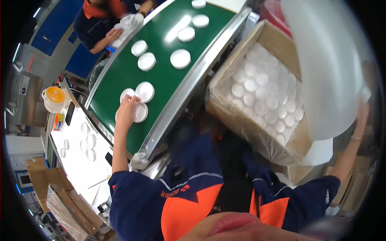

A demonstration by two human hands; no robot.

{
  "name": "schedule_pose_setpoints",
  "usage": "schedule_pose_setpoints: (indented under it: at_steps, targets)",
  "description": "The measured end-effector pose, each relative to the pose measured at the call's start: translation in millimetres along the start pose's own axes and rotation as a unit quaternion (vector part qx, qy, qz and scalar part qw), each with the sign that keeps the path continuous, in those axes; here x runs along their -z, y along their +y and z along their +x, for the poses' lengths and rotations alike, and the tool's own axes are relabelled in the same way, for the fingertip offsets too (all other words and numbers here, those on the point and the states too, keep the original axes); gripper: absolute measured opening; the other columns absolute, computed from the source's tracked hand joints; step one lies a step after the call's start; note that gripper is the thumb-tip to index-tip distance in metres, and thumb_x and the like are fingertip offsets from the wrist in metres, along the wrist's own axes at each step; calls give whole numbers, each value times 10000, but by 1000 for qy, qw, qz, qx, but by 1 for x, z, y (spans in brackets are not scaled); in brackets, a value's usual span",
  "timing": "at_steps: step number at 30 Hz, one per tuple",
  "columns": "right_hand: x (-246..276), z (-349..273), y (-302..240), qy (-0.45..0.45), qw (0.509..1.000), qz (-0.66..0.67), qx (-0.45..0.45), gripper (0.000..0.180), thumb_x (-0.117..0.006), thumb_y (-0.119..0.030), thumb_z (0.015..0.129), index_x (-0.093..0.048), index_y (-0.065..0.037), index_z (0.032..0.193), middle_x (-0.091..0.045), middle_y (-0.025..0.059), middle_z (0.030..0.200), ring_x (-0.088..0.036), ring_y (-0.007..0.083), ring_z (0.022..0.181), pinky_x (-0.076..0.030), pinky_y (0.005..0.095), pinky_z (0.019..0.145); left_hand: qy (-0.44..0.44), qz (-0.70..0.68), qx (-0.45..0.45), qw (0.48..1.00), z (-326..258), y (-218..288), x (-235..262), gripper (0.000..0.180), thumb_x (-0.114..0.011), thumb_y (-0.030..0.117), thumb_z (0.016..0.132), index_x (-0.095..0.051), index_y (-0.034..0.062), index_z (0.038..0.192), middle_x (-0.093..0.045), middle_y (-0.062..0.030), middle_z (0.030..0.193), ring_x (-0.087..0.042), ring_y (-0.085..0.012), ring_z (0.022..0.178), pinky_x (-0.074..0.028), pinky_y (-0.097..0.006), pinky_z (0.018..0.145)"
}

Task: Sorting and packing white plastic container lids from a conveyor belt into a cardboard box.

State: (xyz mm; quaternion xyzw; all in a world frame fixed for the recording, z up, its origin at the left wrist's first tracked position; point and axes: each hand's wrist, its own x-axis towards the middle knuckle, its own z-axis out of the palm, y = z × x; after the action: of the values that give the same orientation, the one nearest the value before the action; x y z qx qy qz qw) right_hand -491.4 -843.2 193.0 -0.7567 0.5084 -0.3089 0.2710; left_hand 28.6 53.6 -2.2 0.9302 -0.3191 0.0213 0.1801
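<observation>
My left hand [127, 110] reaches over the green conveyor belt [116, 72]. Its fingers are closed on a white round lid [140, 112] within a small cluster; another white lid [144, 92] lies just beyond the fingertips. Far to the right, my right hand [362, 112] grips the edge of a large translucent white sheet [325, 72]; its fingers are partly hidden. The raised sheet curves beside and partly over an open cardboard box [229, 66]. Rows of white round pieces [261, 92] fill the box, which has a clear plastic liner.
More white lids [180, 59] lie farther up the belt, bordered by a metal rail [177, 94]. Across it, a co-worker's hand [113, 35] holds white pieces. At left, a lit white table [76, 168] carries several lids, tape rolls [58, 121] and a yellow-topped container [54, 98].
</observation>
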Motion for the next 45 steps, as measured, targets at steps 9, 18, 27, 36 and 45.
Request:
schedule_pose_setpoints:
  at_steps: [9, 18, 27, 36, 45]
  targets:
    - [-19, -3, 119, 94, 968, -230, 38, 383, -529, -249, 916, -596, 56, 1137, -663, 201, 1054, -630, 318, 966, -466, 395, 838, 182, -258, 37, 948, 1, 22, 33, 205, -524, -96, 793, -578, 9, 961, -534, -54, 881, -528, -155, 814, -427, -269, 753]
    - [-202, -117, 33, 138, 937, -317, 56, 393, -450, -350, 940, -598, -82, 1187, -671, 161, 1060, -628, 368, 978, -483, 458, 812, -70, -976, 19, 204, 41, 183, 16, 333, -602, 138, 886, -552, -35, 1167, -616, -199, 1099, -626, -311, 998, -526, -440, 901]
    - [-390, -277, -35, -156, 905, -161, 361, 861, -637, -452, 838, -224, -49, 1477, -213, 192, 1521, -141, 357, 1420, -74, 518, 1135, -90, -987, -10, 134, 27, 225, 10, 370, -519, 160, 956, -458, -25, 1271, -552, -178, 1233, -583, -289, 1121, -532, -418, 941]
    - [-439, -344, -117, -377, 862, -201, 274, 806, -595, -501, 845, -227, -206, 1499, -116, 217, 1544, -47, 480, 1403, -54, 646, 1085, -73, -991, -62, 88, 29, 233, 6, 442, -541, 186, 943, -429, -45, 1303, -524, -228, 1259, -555, -346, 1151, -490, -457, 994]
    - [-373, -432, -173, -544, 732, -115, 393, 794, -643, -473, 795, -361, -74, 1421, -209, 235, 1497, -77, 451, 1410, -93, 652, 1075, -37, -988, -116, 95, 41, 235, 2, 452, -535, 216, 952, -419, -37, 1308, -530, -213, 1259, -554, -334, 1156, -460, -433, 1032]
